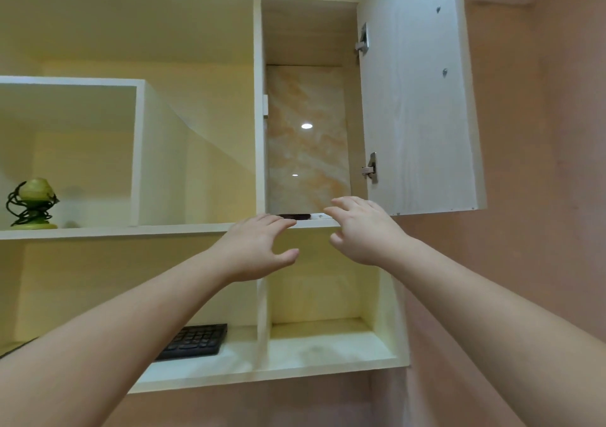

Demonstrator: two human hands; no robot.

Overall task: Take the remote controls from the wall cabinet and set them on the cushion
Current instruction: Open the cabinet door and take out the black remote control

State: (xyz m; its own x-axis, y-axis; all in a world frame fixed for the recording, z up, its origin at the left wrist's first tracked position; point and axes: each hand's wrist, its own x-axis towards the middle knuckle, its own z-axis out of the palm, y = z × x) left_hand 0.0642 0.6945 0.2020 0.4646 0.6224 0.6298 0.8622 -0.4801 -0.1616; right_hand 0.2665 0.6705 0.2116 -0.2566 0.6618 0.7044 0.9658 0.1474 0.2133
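- Wall cabinet [259, 98] seen from below, cream shelves, pink wall to the right.
- Cabinet door [416, 92] swung open to the right, two metal hinges [370, 167] along its inner edge.
- Opened compartment backed by a glossy marbled panel [306, 138], two light spots reflected in it.
- Remote controls at the front of that compartment's floor: only a dark sliver [294, 216] and a pale sliver [323, 216] peeking over the shelf edge, side by side; count and shape too hidden to tell.
- Left hand [259, 249] raised to the shelf edge, grip open, fingers spread and curved, fingertips [278, 221] just below and left of the dark sliver; touching it or not, cannot tell.
- Right hand [364, 230] raised beside it, grip open and empty, fingers pointing left over the shelf edge, just right of the pale sliver.
- Both hands near each other, apart, thumbs turned inward toward one another.
- Bare forearms reaching up from the lower left and lower right corners.
- Green ornament wrapped in dark wire [31, 203] standing far left on the middle shelf, inside a white box-like frame [139, 151].
- Black keyboard [196, 341] lying on the lower shelf, partly hidden behind the left forearm.
- Lower right compartment [328, 344] beneath the hands, pale marbled floor.
- Cushion not in view.
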